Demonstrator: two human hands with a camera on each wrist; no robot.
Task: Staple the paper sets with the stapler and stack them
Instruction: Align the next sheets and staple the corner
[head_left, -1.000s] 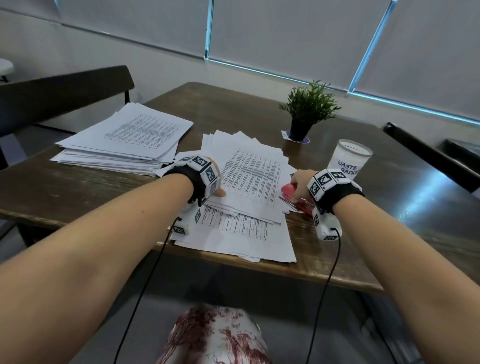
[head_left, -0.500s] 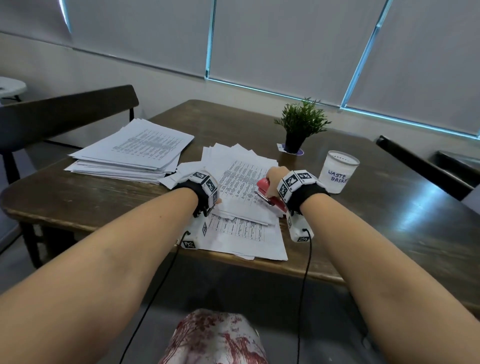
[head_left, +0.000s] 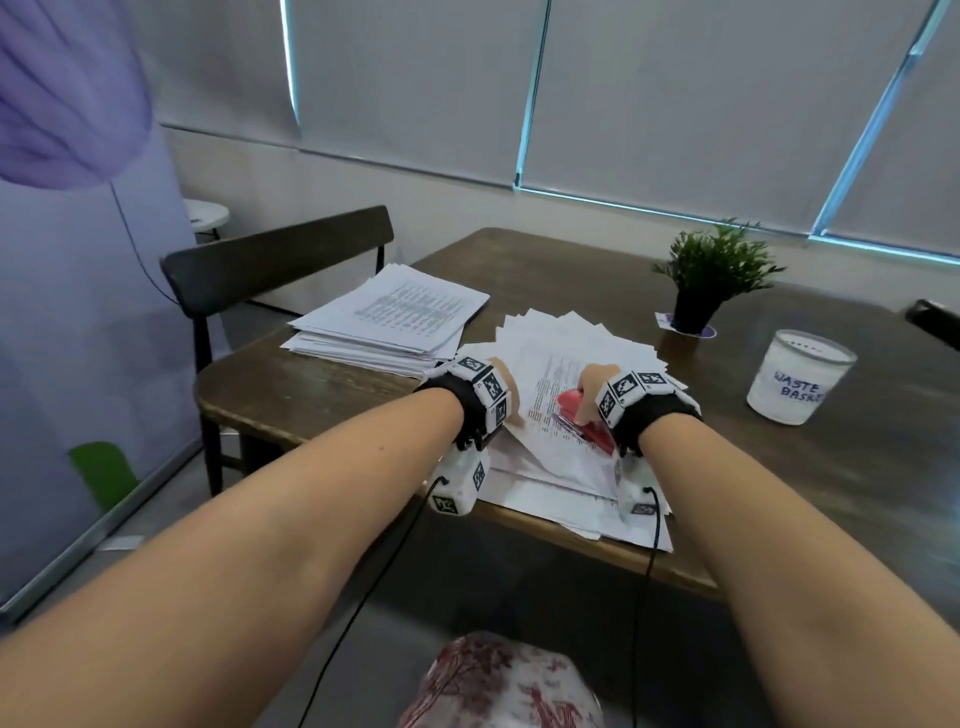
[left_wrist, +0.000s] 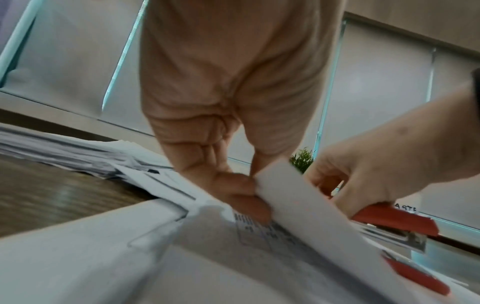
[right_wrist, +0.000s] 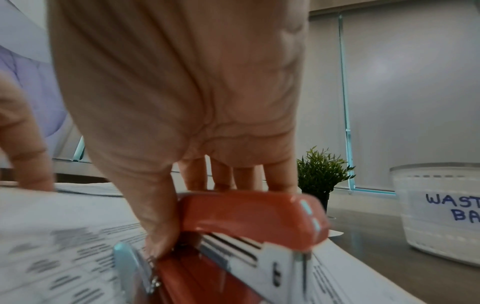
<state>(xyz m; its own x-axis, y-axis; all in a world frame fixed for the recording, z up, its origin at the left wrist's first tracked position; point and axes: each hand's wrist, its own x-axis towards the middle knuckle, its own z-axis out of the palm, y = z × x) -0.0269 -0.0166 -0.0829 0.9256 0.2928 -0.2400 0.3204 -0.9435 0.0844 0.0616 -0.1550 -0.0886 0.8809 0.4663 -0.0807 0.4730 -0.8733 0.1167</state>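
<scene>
White printed sheets already sit in a tall pile (head_left: 387, 325) at the far left of the dark wooden worktop (head_left: 322, 387), probably finished sets. My left hand (left_wrist: 233, 181) pinches a corner of the top set (head_left: 563, 410) on the fanned heap. My right hand (right_wrist: 182, 127) grips the red metal stapler (right_wrist: 249, 222), mouth agape over that set; many remain unstapled.

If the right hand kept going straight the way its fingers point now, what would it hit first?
The right hand grips the red stapler and points forward across the fanned loose sheets. Beyond them the potted plant looks first in line, though depth is unclear and it may pass left of it.
</scene>
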